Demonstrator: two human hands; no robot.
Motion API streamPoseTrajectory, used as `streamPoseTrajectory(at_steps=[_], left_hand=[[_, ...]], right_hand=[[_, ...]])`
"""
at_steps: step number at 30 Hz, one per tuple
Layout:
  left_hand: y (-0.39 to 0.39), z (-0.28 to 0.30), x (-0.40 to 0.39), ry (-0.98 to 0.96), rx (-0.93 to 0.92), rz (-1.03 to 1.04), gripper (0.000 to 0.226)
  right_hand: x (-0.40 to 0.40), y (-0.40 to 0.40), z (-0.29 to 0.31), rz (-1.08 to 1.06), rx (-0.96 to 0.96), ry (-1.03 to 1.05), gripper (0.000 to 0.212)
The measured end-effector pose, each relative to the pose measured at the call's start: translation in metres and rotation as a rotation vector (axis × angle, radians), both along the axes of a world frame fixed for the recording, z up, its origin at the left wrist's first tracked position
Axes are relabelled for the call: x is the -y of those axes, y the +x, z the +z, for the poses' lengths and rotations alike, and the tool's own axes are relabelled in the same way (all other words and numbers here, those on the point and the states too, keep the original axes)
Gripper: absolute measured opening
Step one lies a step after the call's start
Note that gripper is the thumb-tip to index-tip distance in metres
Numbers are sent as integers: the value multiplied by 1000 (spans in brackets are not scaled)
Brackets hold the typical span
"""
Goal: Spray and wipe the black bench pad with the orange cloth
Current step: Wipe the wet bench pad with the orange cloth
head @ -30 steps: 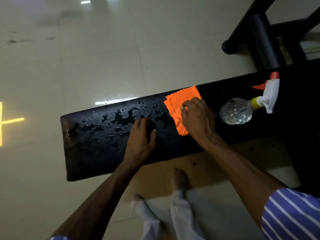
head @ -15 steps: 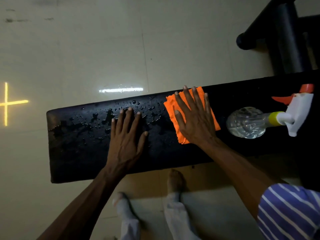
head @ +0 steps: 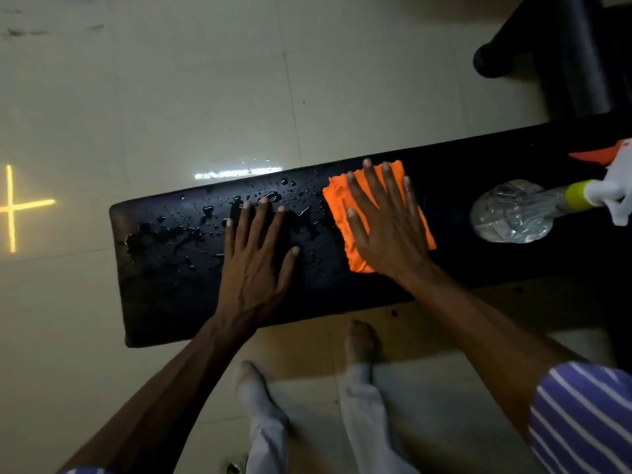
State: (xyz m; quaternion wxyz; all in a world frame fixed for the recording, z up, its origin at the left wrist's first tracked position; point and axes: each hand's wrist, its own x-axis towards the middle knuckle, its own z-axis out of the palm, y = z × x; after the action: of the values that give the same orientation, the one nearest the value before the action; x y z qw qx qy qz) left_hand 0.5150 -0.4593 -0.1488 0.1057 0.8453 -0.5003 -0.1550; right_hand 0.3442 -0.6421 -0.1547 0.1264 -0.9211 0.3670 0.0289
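Observation:
The black bench pad [head: 164, 285] runs across the view, its left half wet with drops and small puddles. An orange cloth [head: 337, 203] lies flat near the pad's middle. My right hand [head: 386, 227] presses flat on the cloth, fingers spread, covering most of it. My left hand [head: 254, 258] rests flat on the wet pad just left of the cloth, palm down and holding nothing. A clear spray bottle [head: 513, 212] with a yellow collar and white-and-orange trigger head lies on its side on the pad to the right.
Pale tiled floor [head: 171, 90] surrounds the bench, with a glowing yellow cross [head: 10, 206] at the left. Black bench frame tubes [head: 578, 53] stand at the top right. My bare feet [head: 362, 340] and light trousers are below the pad's near edge.
My right hand went from bunching the cloth to lying flat on it with spread fingers. My left hand flattened on the wet pad. In the last half second both hands stayed put.

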Motion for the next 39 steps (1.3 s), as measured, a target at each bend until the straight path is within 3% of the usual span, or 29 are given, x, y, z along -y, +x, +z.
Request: streamPoseTrajectory(at_steps=[4,7,10,13,17,20,25,29,33,39], left_hand=[[15,-6,-15,23,11,-23,69],[19,-10,-18,40,12,-39,69],[18,-7,-15,39,-8,-34,69],[21,-4,-16,25,-16,-40,68],[27,-5,-19,25,-5,-43,67],[31,-5,-21,29,-6,-36,67],[39,-1,-20,44,-10,-7,68],[45,-3,-24,51,3,-20,68],[45,-1,-24,51,0,-22,68],[51,3,-32,52,-11,16,69]], right_hand=[[32,38,-4,-183,-8,-27,59],[7,68,-5,-325,14,-33,59],[-19,54,-4,-115,13,-56,59],[6,35,1,102,-23,-36,58],[43,72,-4,-98,-75,7,55],[19,97,0,-242,-42,11,53],[5,57,6,131,-16,1,57],[42,89,-4,-71,-96,56,52],[17,119,-3,-196,-68,65,50],[-4,65,4,145,0,16,59]])
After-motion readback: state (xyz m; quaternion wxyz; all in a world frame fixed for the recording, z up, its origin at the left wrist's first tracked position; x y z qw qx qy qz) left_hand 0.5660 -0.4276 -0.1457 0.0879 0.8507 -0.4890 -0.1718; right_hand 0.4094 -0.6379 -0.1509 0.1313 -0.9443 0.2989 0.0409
